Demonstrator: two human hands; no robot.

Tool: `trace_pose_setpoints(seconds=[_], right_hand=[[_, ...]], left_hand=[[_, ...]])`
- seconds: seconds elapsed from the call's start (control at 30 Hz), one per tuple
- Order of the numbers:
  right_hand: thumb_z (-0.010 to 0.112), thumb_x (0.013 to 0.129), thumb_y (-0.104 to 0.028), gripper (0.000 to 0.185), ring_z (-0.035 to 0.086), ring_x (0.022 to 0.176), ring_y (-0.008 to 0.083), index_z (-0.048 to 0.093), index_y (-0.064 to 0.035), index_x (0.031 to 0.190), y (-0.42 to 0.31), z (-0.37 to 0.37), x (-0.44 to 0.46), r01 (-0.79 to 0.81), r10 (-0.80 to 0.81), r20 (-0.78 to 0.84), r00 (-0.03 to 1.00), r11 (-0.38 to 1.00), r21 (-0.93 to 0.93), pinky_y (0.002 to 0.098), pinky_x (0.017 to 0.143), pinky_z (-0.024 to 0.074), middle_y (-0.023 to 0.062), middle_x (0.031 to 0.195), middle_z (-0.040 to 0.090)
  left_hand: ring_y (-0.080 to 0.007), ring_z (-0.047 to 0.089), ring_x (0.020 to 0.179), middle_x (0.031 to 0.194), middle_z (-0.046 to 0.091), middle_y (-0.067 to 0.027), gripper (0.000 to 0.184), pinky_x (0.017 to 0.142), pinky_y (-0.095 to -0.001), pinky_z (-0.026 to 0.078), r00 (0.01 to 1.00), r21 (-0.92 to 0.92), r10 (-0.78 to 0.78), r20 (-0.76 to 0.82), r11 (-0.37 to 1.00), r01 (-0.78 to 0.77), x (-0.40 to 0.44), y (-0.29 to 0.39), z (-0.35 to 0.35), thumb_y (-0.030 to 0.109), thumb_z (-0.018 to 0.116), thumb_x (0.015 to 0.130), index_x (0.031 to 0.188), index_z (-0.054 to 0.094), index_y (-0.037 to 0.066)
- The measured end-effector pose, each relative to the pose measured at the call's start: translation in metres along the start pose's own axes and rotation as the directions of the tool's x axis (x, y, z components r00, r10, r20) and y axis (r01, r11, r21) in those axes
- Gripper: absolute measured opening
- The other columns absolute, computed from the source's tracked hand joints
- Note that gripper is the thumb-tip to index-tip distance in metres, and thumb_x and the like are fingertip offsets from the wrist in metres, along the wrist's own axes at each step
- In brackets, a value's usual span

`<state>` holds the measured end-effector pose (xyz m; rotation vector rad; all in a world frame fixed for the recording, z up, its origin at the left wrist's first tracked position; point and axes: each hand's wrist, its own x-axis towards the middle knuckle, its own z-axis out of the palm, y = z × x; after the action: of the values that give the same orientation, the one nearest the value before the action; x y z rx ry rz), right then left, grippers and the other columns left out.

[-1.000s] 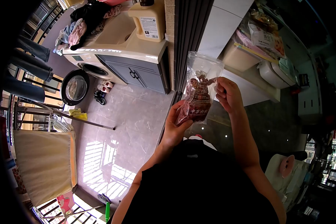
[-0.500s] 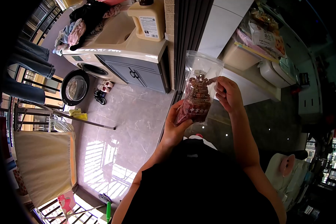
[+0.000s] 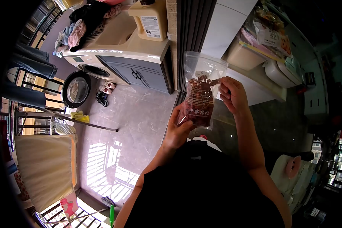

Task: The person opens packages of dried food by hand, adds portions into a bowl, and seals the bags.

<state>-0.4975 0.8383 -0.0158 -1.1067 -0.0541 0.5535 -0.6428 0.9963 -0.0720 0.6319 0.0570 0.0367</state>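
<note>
A clear plastic bag of dried goji berries (image 3: 200,95) is held up in front of my body, its printed label facing me. The dark red contents fill the lower part, while the top of the bag is transparent and spread wide. My left hand (image 3: 179,130) grips the lower left side, thumb across the front near the bottom. At the upper right edge, my right hand (image 3: 233,94) has its thumb and forefinger pinched on the bag's side, the other fingers curled in. Whether the bag's top is sealed I cannot tell.
A beige jug (image 3: 150,21) stands on the sink counter (image 3: 121,47) with clothes piled at its left. Below, the washing machine door (image 3: 76,88) hangs open near some shoes (image 3: 107,87). Packaged food (image 3: 271,34) sits on the right-hand shelf. A fabric hamper (image 3: 45,167) is at left.
The bag has turned slightly, so its label faces me more squarely and its top edge sits a little further left. Both hands keep their hold on it.
</note>
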Motion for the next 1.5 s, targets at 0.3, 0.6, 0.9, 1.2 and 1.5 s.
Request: trace_pose_setpoints(seconds=[0.3,0.6,0.9,1.2,1.5], right_hand=[[0.053,0.089,-0.017,0.020,0.030,0.045,0.0022,0.059,0.0027,0.087,0.001,0.002,0.006,0.124,-0.126,-0.042,0.991,0.991,-0.057,0.0180,0.039,0.0234,-0.0044,0.057,0.039],[0.061,0.084,-0.011,0.016,0.032,0.043,0.0016,0.063,0.0021,0.076,-0.019,0.008,-0.044,0.274,-0.275,0.027,0.961,0.936,-0.222,0.0197,0.041,0.0226,-0.0029,0.052,0.045],[0.062,0.084,-0.012,0.015,0.035,0.048,0.0015,0.065,0.0010,0.076,-0.032,-0.025,-0.099,0.314,-0.383,-0.124,0.915,0.872,-0.375,0.0190,0.044,0.0261,-0.0042,0.055,0.048],[0.064,0.080,-0.009,0.010,0.045,0.052,0.0049,0.066,-0.0017,0.073,-0.027,-0.102,-0.177,0.394,-0.565,-0.215,0.797,0.755,-0.524,0.0213,0.045,0.0325,0.0000,0.060,0.056],[0.064,0.079,-0.014,0.020,0.046,0.048,0.0164,0.058,0.0011,0.067,0.000,-0.161,-0.267,0.369,-0.696,-0.277,0.663,0.625,-0.688,0.0311,0.047,0.0358,0.0106,0.057,0.052]], left_hand=[[-0.0274,0.046,0.116,0.125,0.044,-0.0145,0.061,0.097,-0.0426,0.039,0.993,-0.021,-0.054,0.107,0.998,0.057,0.005,0.000,-0.013,-0.004,0.056,0.078,0.132,0.027,0.003],[-0.0265,0.038,0.124,0.133,0.040,-0.0153,0.068,0.103,-0.0423,0.029,0.974,0.385,0.119,0.191,0.904,-0.186,0.037,0.032,-0.022,0.030,0.063,0.084,0.135,0.028,0.001],[-0.0085,0.054,0.074,0.081,0.059,-0.0021,0.004,0.065,-0.0208,0.042,0.819,0.716,-0.169,0.549,0.600,-0.356,0.119,0.060,0.075,-0.001,0.061,0.081,0.083,0.062,0.002],[-0.0119,0.053,0.063,0.066,0.055,-0.0060,0.006,0.059,-0.0246,0.042,0.595,0.780,-0.504,0.626,0.402,-0.480,0.126,-0.020,0.149,0.002,0.060,0.075,0.073,0.055,-0.001],[-0.0187,0.047,0.053,0.058,0.048,-0.0099,0.008,0.052,-0.0272,0.038,0.142,0.631,-0.799,0.584,0.337,-0.699,0.105,-0.125,0.214,-0.002,0.056,0.072,0.066,0.052,-0.001]])
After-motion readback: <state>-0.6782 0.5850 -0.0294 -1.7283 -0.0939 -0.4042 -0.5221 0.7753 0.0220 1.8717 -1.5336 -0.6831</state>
